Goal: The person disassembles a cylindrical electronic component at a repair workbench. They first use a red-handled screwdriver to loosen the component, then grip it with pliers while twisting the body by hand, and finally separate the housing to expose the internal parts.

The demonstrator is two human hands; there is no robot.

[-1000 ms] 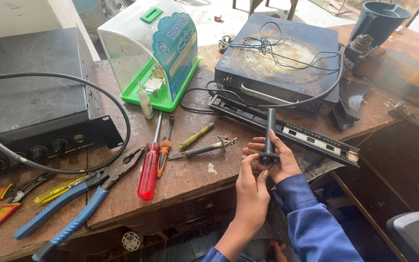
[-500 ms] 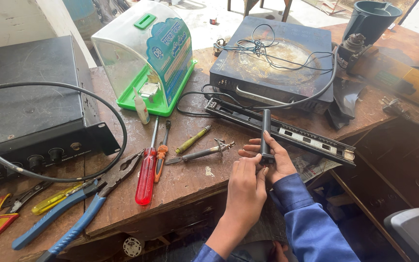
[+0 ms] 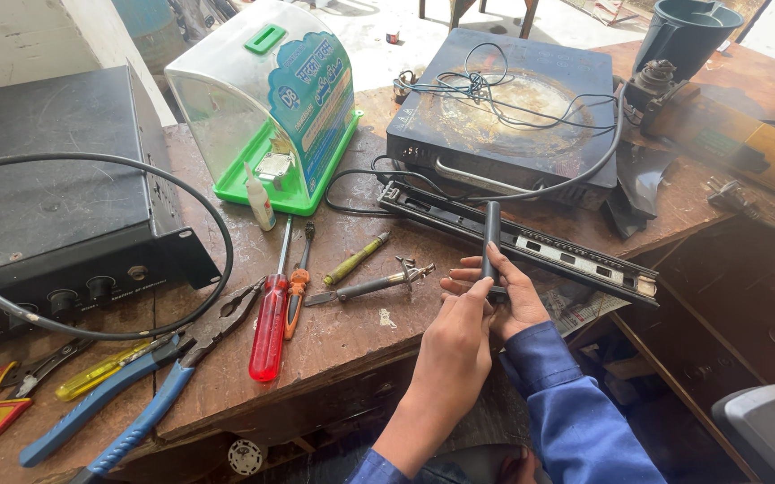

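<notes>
Hands meet at the near edge of the bench [image 3: 360, 332], right of centre, around a slim black rod [image 3: 491, 235]. The rod stands nearly upright in the view, its long axis running from the hands away toward the far side, its upper end crossing in front of a long black rail [image 3: 531, 246] that lies slantwise from far left to near right. The left hand [image 3: 459, 336] comes up from below, fingers curled together and its thumb pressed against the rod's lower end. The right hand [image 3: 513, 296] sits just right of the rod and behind it, fingers [image 3: 463, 269] stretched leftward past the shaft and cupping its base; how firmly they close cannot be told. Both hands touch the rod's bottom part only, and the top is free. Left of the hands, well apart, lie a grey-handled tool [image 3: 365, 287], a red screwdriver [image 3: 271, 323] and blue pliers [image 3: 127, 403].
</notes>
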